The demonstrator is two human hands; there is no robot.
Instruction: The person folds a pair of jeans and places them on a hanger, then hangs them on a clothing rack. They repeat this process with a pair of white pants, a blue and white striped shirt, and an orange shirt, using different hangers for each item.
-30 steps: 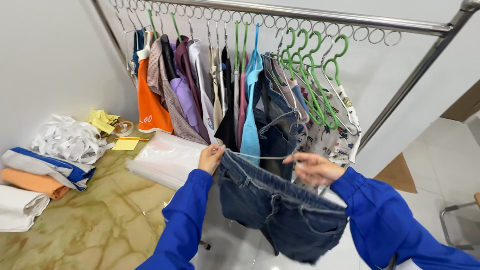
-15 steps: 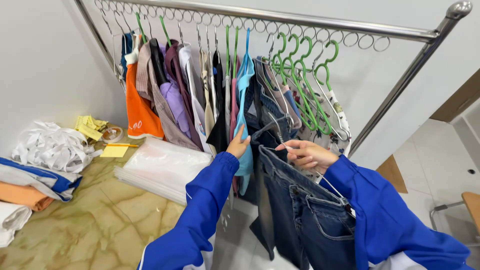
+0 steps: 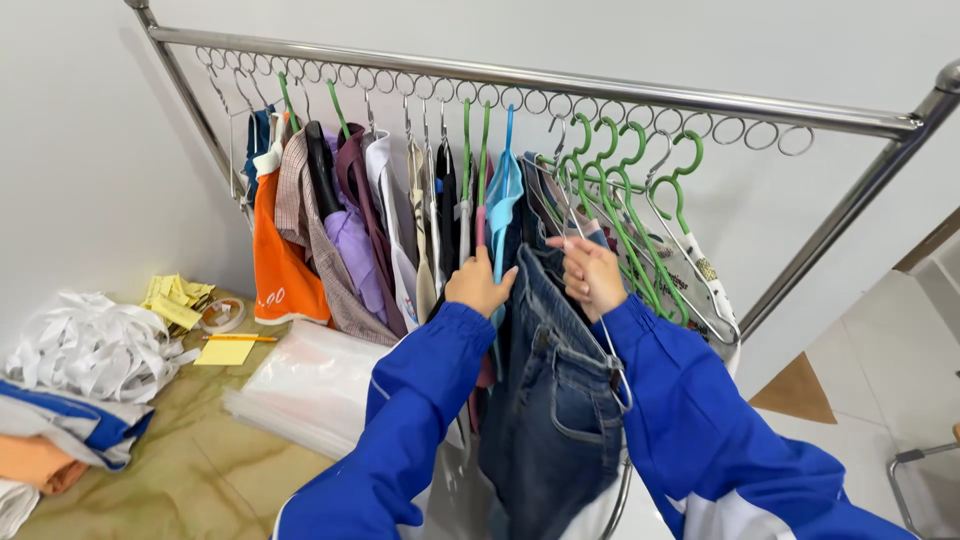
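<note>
Your left hand (image 3: 478,285) presses flat against the hung clothes (image 3: 350,230), fingers together, pushing them aside; it grips nothing. Your right hand (image 3: 590,275) pinches the top of the jeans (image 3: 555,400) up near the hanger, fingers closed on the waistband area; the exact grip point is partly hidden behind the knuckles.

The jeans hang between your two arms, in the middle of the metal rail (image 3: 560,80), just right of the light blue hanger (image 3: 503,190) and left of the bunch of empty green hangers (image 3: 640,190). The legs drop down out of frame.

Handling, as a judgement: denim is heavy for a garment, soft but thick, not slippery, not fragile. It will sag and swing if you hold it by one point. Take it at the waistband, where the cloth is doubled and stiff, or by the hanger hook. Belt loops also hold. Avoid gripping the legs; the weight drags the top off the hanger.

The neighbouring shirts are light and slide easily on the rings, so the left hand parts them with little force.

On the table (image 3: 170,480) at left: folded cloth (image 3: 60,440), white strips (image 3: 90,350), clear plastic bags (image 3: 310,385), yellow notes (image 3: 225,350). All well apart from your hands.
</note>
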